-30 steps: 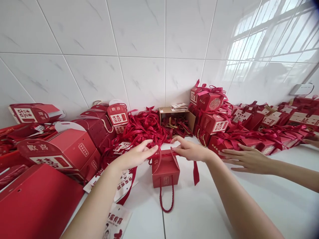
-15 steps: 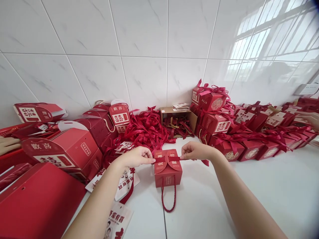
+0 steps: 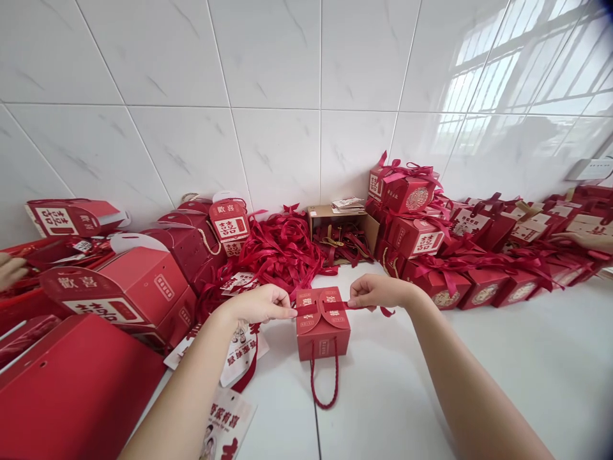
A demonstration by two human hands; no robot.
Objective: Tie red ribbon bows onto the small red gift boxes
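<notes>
A small red gift box [image 3: 324, 332] with gold print stands upright on the white table [image 3: 383, 383], its top flaps folded together. A rope handle [image 3: 336, 383] hangs from its near side onto the table. Across the top runs a dark red ribbon [image 3: 335, 306], passing under the edges of the rounded flaps. To the left of the box, my left hand [image 3: 268, 301] pinches one end of the ribbon. On the other side, my right hand [image 3: 376, 292] pinches the ribbon too, and a loose tail shows beyond its fingers.
Behind the box lies a heap of red ribbons [image 3: 282, 249] beside a cardboard box [image 3: 368, 231] with tags. Finished-looking boxes with bows [image 3: 412, 191] line the right; larger red boxes [image 3: 138, 281] and printed cards [image 3: 230, 418] are at left. Other people's hands [image 3: 10, 269] show at both edges.
My right hand has shifted slightly right with the ribbon, and its loose tail has moved inward. The box stays in place. The other people's hands at both edges have moved.
</notes>
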